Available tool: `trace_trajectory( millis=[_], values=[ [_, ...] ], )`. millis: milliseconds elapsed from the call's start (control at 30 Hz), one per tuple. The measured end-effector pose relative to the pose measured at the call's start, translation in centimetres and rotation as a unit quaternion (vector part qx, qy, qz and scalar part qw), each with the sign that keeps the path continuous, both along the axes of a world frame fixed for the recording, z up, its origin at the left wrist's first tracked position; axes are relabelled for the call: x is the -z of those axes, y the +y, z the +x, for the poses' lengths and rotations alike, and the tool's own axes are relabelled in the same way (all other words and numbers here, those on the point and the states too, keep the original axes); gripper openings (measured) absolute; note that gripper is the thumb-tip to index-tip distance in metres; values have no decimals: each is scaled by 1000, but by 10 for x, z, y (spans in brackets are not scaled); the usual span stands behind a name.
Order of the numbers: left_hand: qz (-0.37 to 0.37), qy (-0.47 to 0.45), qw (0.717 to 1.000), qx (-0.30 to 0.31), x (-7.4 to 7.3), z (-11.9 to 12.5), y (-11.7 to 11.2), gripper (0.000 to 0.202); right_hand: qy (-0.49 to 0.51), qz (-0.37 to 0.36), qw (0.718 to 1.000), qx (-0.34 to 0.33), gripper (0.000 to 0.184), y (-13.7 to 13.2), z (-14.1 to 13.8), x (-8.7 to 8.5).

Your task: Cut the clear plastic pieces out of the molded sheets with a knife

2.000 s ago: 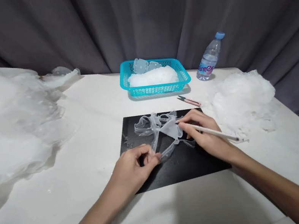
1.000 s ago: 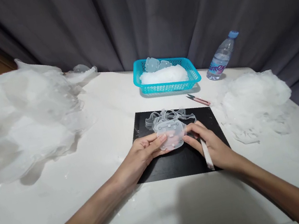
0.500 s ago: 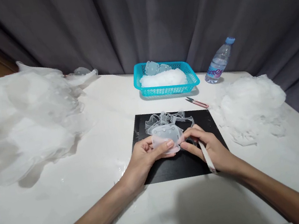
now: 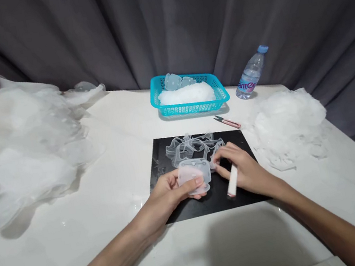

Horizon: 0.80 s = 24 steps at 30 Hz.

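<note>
My left hand (image 4: 171, 193) is closed on a flat, translucent plastic piece (image 4: 191, 172) with rounded corners and small round marks, its thumb lying across the face. Tucked between the thumb and fingers of my right hand (image 4: 244, 169) is a slim tool with a white handle (image 4: 232, 182), its end pointing down toward me. The same hand's thumb and forefinger pinch together beside the piece's right edge, at a bit of clear plastic. Behind both hands lies a tangle of clear plastic offcuts (image 4: 180, 150) on a black mat (image 4: 191, 211).
A turquoise basket (image 4: 190, 108) at the back holds translucent pieces and a white heap. Pink-handled thread snips (image 4: 228, 122) lie in front of it. A water bottle (image 4: 251, 75) stands right of it. White translucent piles (image 4: 30, 154) fill the left; another heap (image 4: 289, 122) lies right.
My right fingertips have come away from the plastic piece's edge, and the white handle has swung left. The piece has come lower and nearer me. The view has shifted slightly.
</note>
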<state>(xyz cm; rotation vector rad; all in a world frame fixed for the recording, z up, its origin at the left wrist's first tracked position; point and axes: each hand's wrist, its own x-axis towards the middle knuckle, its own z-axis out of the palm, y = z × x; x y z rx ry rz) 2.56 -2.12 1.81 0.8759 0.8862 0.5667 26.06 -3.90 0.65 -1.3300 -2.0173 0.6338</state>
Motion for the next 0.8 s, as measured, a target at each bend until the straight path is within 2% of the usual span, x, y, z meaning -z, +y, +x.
trace_trajectory(
  millis=[100,200,267,333,367,433,500,633,700,800],
  values=[
    [59,36,997,14,3,-2,3,43,31,-44,998,-20,6,-5,9,-12],
    [119,85,988,45,7,-3,4,40,60,12,997,51,15,-7,10,-14],
    [165,116,978,58,12,-5,5,38,71,50,993,75,15,-6,7,-12],
    [219,147,963,62,17,-7,4,34,65,54,995,45,7,-1,0,-14],
    [246,167,953,63,19,-8,4,33,57,46,997,20,11,3,-4,-16],
    [296,204,930,79,22,-10,4,30,37,12,999,-30,18,12,-14,-21],
    [329,231,911,96,20,-13,4,30,21,-45,996,-71,17,23,-24,-27],
    [322,225,913,113,7,-17,5,39,73,-163,978,-106,16,43,-40,-30],
    [317,223,914,121,3,-19,7,42,97,-193,970,-109,14,49,-41,-29],
    [339,243,900,129,3,-20,9,41,93,-223,963,-116,10,50,-36,-29]
  ],
)
